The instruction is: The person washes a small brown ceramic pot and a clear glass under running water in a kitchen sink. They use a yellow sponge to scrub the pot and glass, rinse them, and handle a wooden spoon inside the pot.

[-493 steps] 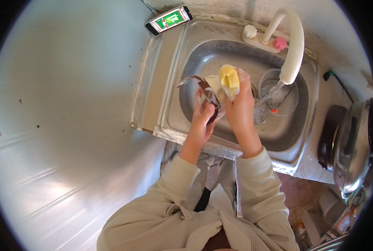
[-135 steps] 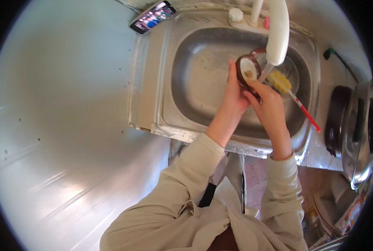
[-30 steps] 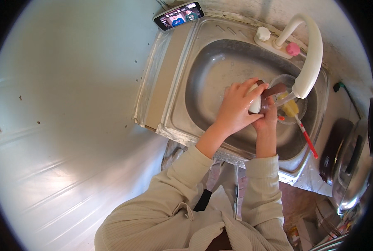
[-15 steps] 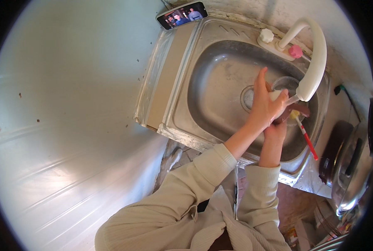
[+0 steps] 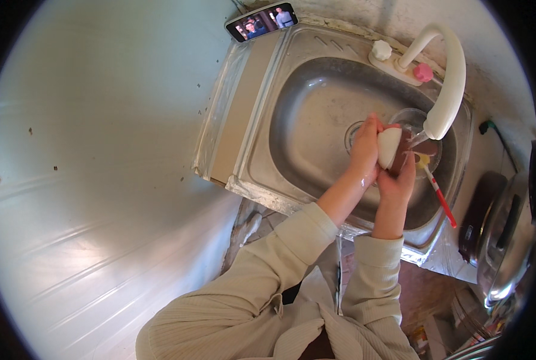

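I grip a brown-and-white cup-like piece (image 5: 389,147) between both hands under running water from the white curved tap (image 5: 445,102). My left hand (image 5: 364,150) wraps its left side; my right hand (image 5: 401,180) holds it from below and the right, fingers partly hidden. Just right of them, a yellow sponge brush with a red-and-white handle (image 5: 441,198) rests in a clear round bowl (image 5: 412,116), partly covered by the piece. All are over the steel sink (image 5: 304,132), whose drain shows left of my fingers.
A phone (image 5: 260,21) playing video stands at the back left beside a beige strip (image 5: 238,102). Pink (image 5: 423,72) and white (image 5: 381,50) knobs sit at the tap's base. Steel pots (image 5: 499,234) and a dark appliance (image 5: 478,219) are at the right. A metal panel (image 5: 93,150) fills the left.
The yellow sponge, held in my right hand earlier, now lies in the bowl. Since half a second ago my left fingers have shifted left and down, exposing more of the white part.
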Available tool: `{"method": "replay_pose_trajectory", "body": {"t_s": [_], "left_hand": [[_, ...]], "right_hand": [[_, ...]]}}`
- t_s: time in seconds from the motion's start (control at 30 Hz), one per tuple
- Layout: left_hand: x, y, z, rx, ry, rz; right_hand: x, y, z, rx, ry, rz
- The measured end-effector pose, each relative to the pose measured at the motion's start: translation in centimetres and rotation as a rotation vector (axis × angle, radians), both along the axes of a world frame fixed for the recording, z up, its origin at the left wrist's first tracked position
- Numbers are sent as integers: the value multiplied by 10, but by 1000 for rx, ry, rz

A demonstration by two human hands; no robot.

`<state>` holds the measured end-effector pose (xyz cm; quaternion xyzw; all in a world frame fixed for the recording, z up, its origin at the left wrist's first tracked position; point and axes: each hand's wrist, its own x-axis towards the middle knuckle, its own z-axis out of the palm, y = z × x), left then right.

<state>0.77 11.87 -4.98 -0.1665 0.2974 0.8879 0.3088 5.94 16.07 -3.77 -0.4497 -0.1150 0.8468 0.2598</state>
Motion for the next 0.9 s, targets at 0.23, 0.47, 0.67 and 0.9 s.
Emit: {"method": "replay_pose_trajectory", "body": {"t_s": [0.23, 0.47, 0.67, 0.9], "left_hand": [[-6, -26, -6, 167, -181, 71], [-4, -32, -12, 206, -122, -119], [5, -37, -3, 165, -294, -38], [-6, -52, -7, 105, -281, 197]], "right_hand": [[-5, -14, -15, 63, 81, 69], [-18, -3, 0, 571, -10, 143], [-24, 2, -4, 819, -169, 311], [-30, 1, 16, 665, -167, 451]]}}
